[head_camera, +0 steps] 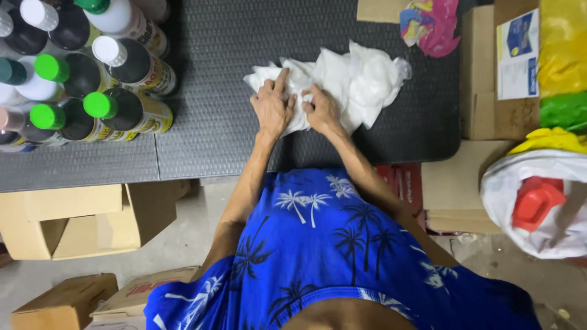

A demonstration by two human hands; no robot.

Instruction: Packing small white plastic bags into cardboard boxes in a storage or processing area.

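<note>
A heap of white plastic bags [351,82] lies crumpled on a dark textured tabletop [220,116]. My left hand [272,104] rests flat on the heap's left end, fingers spread and pressing it down. Right beside it, my right hand [322,110] has its fingers curled into a fold of the same white plastic. The two hands almost touch at the near edge of the heap. My blue shirt with white palm trees [318,244] fills the lower middle of the view.
Several dark bottles with green and white caps [92,73] lie on the table's left part. A pink and multicoloured bag [431,24] sits at the back. Cardboard boxes [495,73] stand right; a white bag with a red cap [538,201] below them. More boxes [79,220] on the floor left.
</note>
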